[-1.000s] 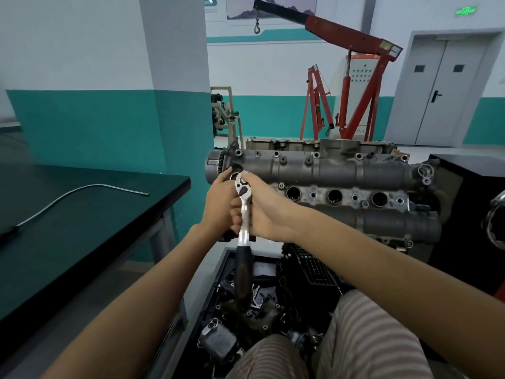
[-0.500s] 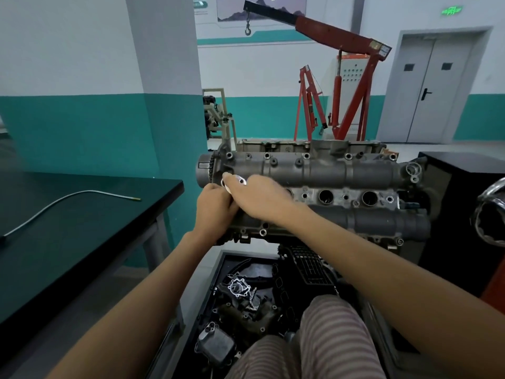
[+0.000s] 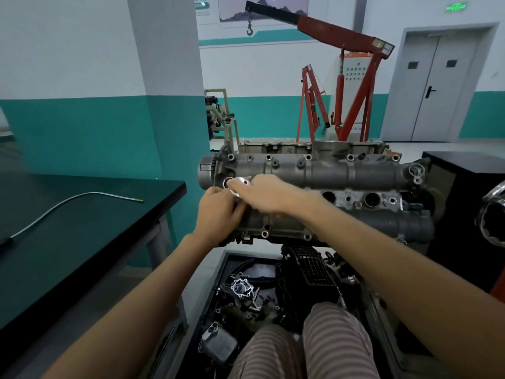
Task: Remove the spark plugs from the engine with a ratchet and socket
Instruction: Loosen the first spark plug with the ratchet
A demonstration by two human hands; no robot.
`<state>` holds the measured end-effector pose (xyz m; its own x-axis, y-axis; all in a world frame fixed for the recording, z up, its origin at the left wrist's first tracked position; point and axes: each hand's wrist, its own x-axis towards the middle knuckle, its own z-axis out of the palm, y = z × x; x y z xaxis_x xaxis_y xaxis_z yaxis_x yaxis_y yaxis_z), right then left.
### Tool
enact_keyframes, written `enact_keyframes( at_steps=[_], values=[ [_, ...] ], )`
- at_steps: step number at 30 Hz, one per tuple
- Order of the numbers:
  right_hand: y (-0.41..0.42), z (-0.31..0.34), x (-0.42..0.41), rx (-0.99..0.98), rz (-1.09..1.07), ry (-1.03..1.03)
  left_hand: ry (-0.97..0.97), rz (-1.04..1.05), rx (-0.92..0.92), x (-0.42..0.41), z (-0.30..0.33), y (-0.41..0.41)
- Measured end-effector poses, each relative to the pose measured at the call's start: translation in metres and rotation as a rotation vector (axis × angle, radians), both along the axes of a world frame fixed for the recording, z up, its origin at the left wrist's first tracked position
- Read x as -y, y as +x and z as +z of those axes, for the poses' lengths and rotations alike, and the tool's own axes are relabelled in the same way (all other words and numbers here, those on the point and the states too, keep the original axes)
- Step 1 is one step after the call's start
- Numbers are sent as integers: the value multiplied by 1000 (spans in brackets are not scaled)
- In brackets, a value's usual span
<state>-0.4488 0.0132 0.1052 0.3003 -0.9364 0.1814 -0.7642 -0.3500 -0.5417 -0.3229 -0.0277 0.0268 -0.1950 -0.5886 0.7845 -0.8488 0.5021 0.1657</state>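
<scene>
**Ratchet swung flat onto leftmost plug well**

Right hand (image 3: 262, 194) fingers curl over the chrome ratchet head (image 3: 240, 184); left hand (image 3: 218, 212) grips below it. A second ago the handle hung down; now hidden. Grey cast-aluminium engine (image 3: 341, 173) frame centre. Likely loosening.

Dull grey cast-metal engine (image 3: 328, 170), shiny chrome ratchet (image 3: 240, 181), glossy dark table (image 3: 82, 228).

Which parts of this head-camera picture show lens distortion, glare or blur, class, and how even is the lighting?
Head view: the wide-angle lens bows the black table edge and stretches both forearms toward the corners; the ratchet head glints bright between the left hand and right hand, both slightly motion-smeared; lighting is soft and even, with faint shadows under the engine; the parts bin below is dim.
</scene>
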Motion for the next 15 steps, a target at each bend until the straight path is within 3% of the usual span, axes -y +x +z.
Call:
enact_keyframes(
  at_steps=[3, 6, 8, 12, 15],
  values=[
    [-2, 15, 4, -170, 4, 33, 32, 32, -18, 1, 1, 3],
    [0, 9, 4, -164, -2, -47, 49, 55, 14, 3, 1, 6],
    [-1, -1, 0, 19, -8, -7, 48, 70, 27, 1, 2, 5],
    [6, -17, -15, 595, 56, 471, 112, 117, 84, -2, 7, 5],
    [15, -23, -18, 703, 42, 505, 123, 126, 143, -3, 9, 4]
  ],
)
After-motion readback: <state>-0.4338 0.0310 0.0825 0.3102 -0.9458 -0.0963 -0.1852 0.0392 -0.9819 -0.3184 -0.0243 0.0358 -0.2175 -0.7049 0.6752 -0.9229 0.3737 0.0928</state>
